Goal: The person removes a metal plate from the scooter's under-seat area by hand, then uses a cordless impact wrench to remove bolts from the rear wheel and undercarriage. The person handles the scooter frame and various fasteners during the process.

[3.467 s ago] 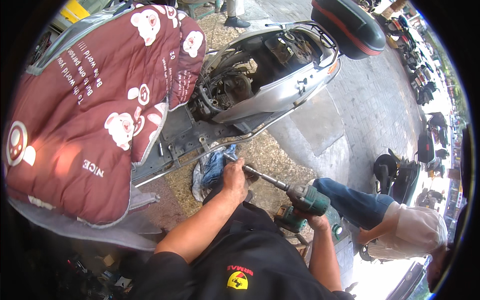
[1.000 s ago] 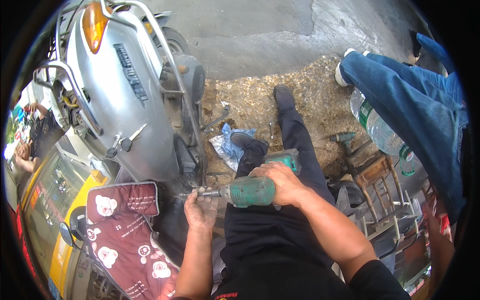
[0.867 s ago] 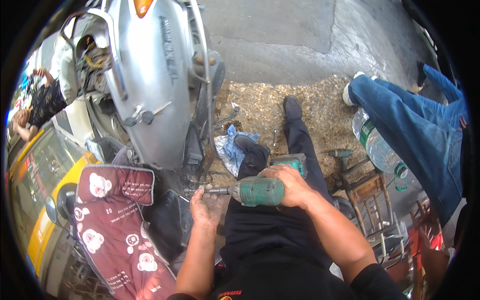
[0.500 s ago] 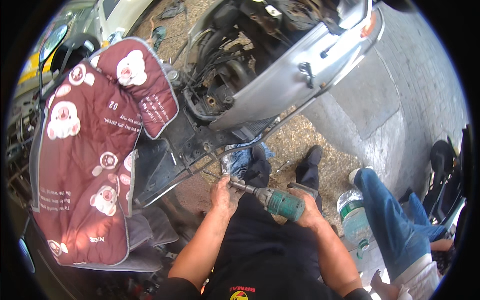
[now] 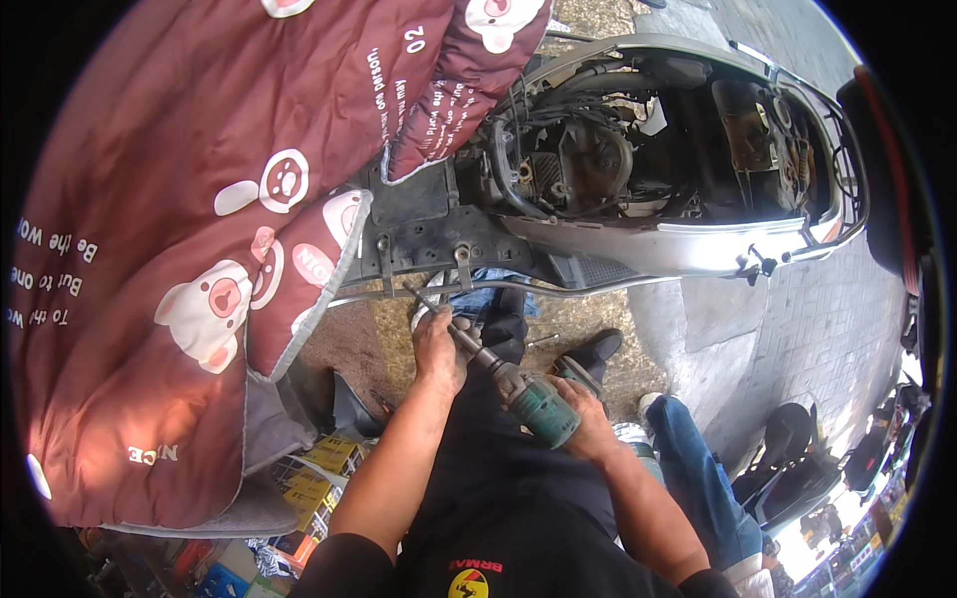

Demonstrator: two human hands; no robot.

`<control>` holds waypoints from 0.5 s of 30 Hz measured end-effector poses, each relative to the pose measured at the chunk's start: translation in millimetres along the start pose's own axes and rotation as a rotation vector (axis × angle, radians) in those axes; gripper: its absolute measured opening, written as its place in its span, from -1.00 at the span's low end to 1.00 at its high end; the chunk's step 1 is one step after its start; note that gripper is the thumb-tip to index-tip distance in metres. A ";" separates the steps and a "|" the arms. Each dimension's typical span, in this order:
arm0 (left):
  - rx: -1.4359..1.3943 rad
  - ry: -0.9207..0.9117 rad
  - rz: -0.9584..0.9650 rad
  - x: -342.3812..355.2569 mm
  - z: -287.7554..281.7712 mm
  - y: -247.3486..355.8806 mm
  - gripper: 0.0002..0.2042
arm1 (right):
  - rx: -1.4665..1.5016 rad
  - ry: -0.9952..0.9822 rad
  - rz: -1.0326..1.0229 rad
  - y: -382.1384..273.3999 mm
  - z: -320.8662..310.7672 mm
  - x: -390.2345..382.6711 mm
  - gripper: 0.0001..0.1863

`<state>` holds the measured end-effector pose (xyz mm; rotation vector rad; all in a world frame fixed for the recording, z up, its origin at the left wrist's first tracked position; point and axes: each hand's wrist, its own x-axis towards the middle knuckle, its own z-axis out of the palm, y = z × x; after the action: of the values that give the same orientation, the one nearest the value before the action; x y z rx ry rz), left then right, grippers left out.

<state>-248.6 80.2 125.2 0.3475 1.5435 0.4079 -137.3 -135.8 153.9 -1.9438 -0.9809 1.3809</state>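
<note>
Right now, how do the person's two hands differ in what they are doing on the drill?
The left hand sits forward, around the thin metal shaft near the scooter's underside; the right hand sits back, gripping the green drill body. The left forearm is bare and stretched out; the right is bent closer in. Both steady the same tool.

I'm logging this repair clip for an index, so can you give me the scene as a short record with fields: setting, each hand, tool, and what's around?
setting: outdoors on gritty ground beside a silver scooter with its body panels off and engine exposed
left hand: left hand wraps the front shaft of the green cordless power drill
right hand: right hand grips the drill's rear body
tool tip: long bit points up at the scooter's dark underside frame
around: maroon padded cover with cartoon bear faces at left; another person's blue-jeaned leg at right
</note>
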 end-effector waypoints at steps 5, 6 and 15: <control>-0.058 0.009 -0.018 8.4 -22.5 16.6 -0.88 | -0.128 -0.060 -0.005 -28.7 5.2 9.9 -0.24; -0.070 0.011 -0.021 8.7 -26.0 18.3 -0.88 | -0.162 -0.082 -0.003 -33.4 5.7 9.6 -0.20; -0.072 -0.020 -0.017 -6.3 -40.5 12.2 -0.87 | -0.208 -0.208 0.039 -34.5 1.9 -1.4 -0.08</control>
<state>-289.4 86.4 136.3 0.2814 1.5073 0.4450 -147.8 -116.9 180.9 -2.0055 -1.2320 1.5831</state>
